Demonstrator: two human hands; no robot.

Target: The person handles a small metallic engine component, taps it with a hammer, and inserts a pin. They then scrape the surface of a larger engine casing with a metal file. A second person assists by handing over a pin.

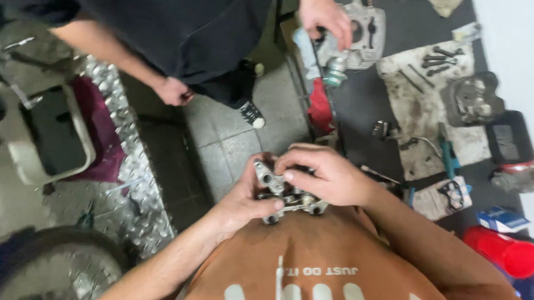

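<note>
In the head view we look down over our own orange shirt (333, 277) at a grey metal engine part (286, 195), a small casting with round bosses and bolt holes, which we hold close in front of our chest. Our left hand (245, 201) cups it from below and from the left side, the thumb and fingers closed against its edge. Our right hand (324, 175) lies over the top of it, fingers curled down and pinching at its upper side, so the part sits clamped between both hands, above the tiled floor (224, 141).

Just to the right of our hands runs a dark workbench (369, 100). On it lie a dirty pale cloth (424, 110) with several dark bolts and tools (439, 58), a teal-handled tool (449, 156), a grey engine cover (474, 101) and, nearer us, a red cup (508, 252) beside a small blue and white box (500, 218).

Another person in a dark shirt (176, 21) stands across from us. One hand of theirs (321, 14) rests on a pale grey cylinder casting (364, 32) at the bench's far end; their other hand (173, 92) hangs closed at their side. To the left we see a strip of shiny tread plate (124, 160) and, at the lower left, part of a spoked wheel (68, 267).
</note>
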